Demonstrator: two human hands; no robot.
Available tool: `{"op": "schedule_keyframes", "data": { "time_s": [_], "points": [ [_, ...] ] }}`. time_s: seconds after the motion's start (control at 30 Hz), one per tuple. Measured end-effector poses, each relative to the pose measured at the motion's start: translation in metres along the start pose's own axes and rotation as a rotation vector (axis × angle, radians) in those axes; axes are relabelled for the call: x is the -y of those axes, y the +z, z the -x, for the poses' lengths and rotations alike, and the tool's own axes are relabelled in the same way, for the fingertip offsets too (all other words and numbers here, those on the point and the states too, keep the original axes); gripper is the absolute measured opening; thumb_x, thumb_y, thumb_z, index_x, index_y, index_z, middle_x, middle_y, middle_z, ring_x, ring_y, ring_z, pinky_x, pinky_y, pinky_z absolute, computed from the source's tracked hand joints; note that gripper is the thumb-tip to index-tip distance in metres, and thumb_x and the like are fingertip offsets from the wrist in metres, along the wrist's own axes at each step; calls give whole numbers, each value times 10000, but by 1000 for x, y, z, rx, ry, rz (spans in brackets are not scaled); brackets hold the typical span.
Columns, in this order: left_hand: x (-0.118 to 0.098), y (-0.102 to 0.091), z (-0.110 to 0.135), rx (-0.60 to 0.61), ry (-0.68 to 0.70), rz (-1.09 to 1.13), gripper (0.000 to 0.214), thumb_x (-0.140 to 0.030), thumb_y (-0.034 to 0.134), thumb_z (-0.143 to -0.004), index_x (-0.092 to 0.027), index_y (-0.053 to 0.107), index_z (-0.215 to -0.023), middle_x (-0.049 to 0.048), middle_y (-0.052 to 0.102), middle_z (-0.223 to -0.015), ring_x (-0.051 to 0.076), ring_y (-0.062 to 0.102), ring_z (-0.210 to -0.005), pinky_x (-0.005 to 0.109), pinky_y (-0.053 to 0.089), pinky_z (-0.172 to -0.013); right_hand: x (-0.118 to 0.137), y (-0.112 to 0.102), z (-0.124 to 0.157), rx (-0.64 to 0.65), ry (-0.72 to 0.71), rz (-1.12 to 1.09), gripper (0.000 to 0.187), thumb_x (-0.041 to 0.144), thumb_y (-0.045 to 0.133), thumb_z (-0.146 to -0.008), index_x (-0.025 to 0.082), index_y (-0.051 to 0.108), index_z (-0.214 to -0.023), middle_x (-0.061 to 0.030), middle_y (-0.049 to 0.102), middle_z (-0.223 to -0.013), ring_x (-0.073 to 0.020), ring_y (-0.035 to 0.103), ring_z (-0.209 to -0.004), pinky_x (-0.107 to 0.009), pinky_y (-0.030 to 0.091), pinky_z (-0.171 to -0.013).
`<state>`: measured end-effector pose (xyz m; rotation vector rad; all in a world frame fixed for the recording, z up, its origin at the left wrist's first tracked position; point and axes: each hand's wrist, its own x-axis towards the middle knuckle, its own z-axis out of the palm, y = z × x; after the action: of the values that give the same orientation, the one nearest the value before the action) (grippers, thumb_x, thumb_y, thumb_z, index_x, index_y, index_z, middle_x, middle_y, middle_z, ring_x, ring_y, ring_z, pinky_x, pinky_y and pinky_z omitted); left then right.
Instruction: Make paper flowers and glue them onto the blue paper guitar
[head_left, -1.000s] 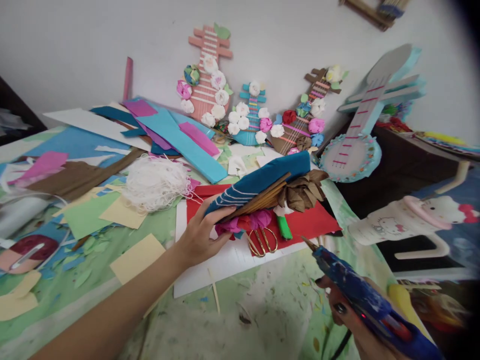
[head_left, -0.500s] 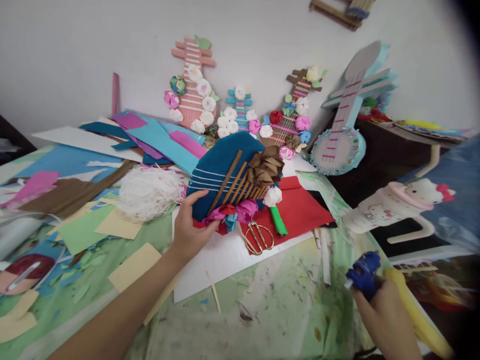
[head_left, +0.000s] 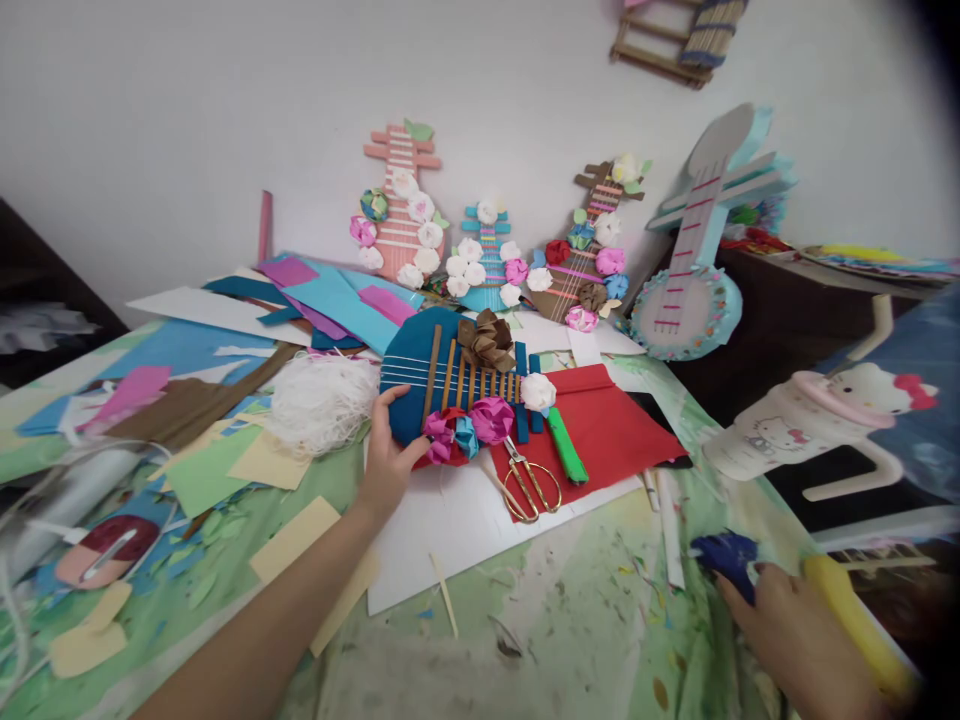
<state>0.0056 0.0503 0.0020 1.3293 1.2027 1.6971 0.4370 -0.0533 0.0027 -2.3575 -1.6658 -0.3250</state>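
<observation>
My left hand (head_left: 390, 455) is closed on the rounded left end of a dark blue paper lute (head_left: 405, 400), thumb in front. White strings, brown strips, a brown paper flower (head_left: 487, 340), pink and blue paper flowers (head_left: 491, 420) and a white flower (head_left: 538, 392) decorate it. Below its neck lie gold-handled scissors (head_left: 532, 490) and a green-handled tool (head_left: 568, 447) on red paper (head_left: 615, 420). At the lower right my right hand (head_left: 806, 630) grips a dark blue object (head_left: 724, 560), blurred, its kind unclear. Beside that hand is a long yellow thing (head_left: 862, 625).
Finished paper lutes (head_left: 401, 230) lean on the wall. White string (head_left: 322, 400), coloured paper (head_left: 330, 300) and scraps cover the left side. A white tumbler (head_left: 787, 425) with a straw stands at the right edge. White board (head_left: 412, 560) lies under the lute.
The lute has been lowered and turned flatter, showing its blue pegs. My right hand, with the dark blue object, has shifted slightly right. The whole view has shifted a little.
</observation>
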Motion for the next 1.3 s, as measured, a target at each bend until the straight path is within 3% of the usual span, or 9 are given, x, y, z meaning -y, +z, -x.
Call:
{"op": "schedule_keyframes", "data": {
  "time_s": [0.1, 0.23, 0.33, 0.47, 0.57, 0.7, 0.9, 1.13, 1.3],
  "points": [
    [6, -1, -1, -62, -47, -24, 451, -246, 551, -805, -239, 446, -1244, 79, 520, -1205, 236, 554, -1088, 401, 474, -928, 38, -28, -1, -148, -182, 31, 425, 470, 385, -833, 124, 629, -865, -193, 631, -771, -363, 640, -679, -499, 484, -586],
    [9, -1, -2, -127, -30, -141, 321, -286, 474, -874, -239, 499, -1191, 64, 527, -1207, 224, 503, -1152, 399, 404, -1004, 135, -51, 3, -229, -580, -506, 197, 261, 462, -902, 186, 632, -968, -105, 680, -952, -200, 673, -825, -329, 544, -722],
    [8, -5, 1, -109, 10, -217, 304, -287, 478, -876, -226, 514, -1171, 64, 550, -1164, 213, 534, -1090, 379, 424, -971, 208, -40, 7, -167, -826, -764, 207, 136, 474, -894, 207, 664, -934, -69, 699, -927, -148, 669, -847, -266, 545, -771],
    [3, -12, 10, -46, 39, -256, 364, -289, 546, -840, -218, 508, -1195, 80, 548, -1178, 204, 583, -997, 339, 503, -853, 265, -14, 8, -190, -867, -796, 231, 98, 485, -881, 179, 696, -930, -78, 711, -885, -157, 665, -803, -257, 544, -729],
    [-4, -12, 17, -27, 49, -188, 577, -266, 614, -799, -239, 394, -1332, 118, 507, -1270, 208, 601, -1011, 327, 539, -806, 279, -4, 12, -207, -837, -671, 220, 91, 492, -875, 151, 697, -930, -89, 695, -821, -185, 650, -787, -282, 528, -710],
    [-13, -11, 21, -45, 4, -59, 896, -240, 694, -728, -241, 155, -1444, 141, 559, -1206, 211, 641, -983, 338, 556, -807, 280, -2, 21, -255, -773, -591, 226, 99, 467, -890, 162, 684, -887, -94, 666, -806, -195, 620, -782, -305, 501, -712],
    [-15, -23, 17, 13, -305, 54, 539, -308, 776, -606, -150, 570, -1078, 93, 676, -1010, 256, 662, -900, 366, 564, -780, 275, 1, 25, -325, -715, -627, 224, 115, 476, -891, 173, 692, -895, -88, 682, -827, -180, 626, -782, -294, 492, -715],
    [-22, -24, 17, 37, -415, 151, 574, -154, 723, -518, -178, 562, -1068, 32, 673, -913, 239, 650, -809, 323, 555, -632, 270, 9, 27, -204, -671, -766, 219, 153, 493, -886, 188, 708, -872, -69, 692, -829, -159, 639, -737, -258, 502, -673],
    [-23, -20, 17, 13, -572, 163, 536, -94, 628, -435, -172, 602, -965, -44, 595, -666, 157, 585, -603, 230, 488, -475, 269, 12, 28, -164, -686, -718, 205, 154, 511, -873, 198, 709, -847, -63, 678, -821, -159, 627, -732, -253, 479, -667]
  ]
}}
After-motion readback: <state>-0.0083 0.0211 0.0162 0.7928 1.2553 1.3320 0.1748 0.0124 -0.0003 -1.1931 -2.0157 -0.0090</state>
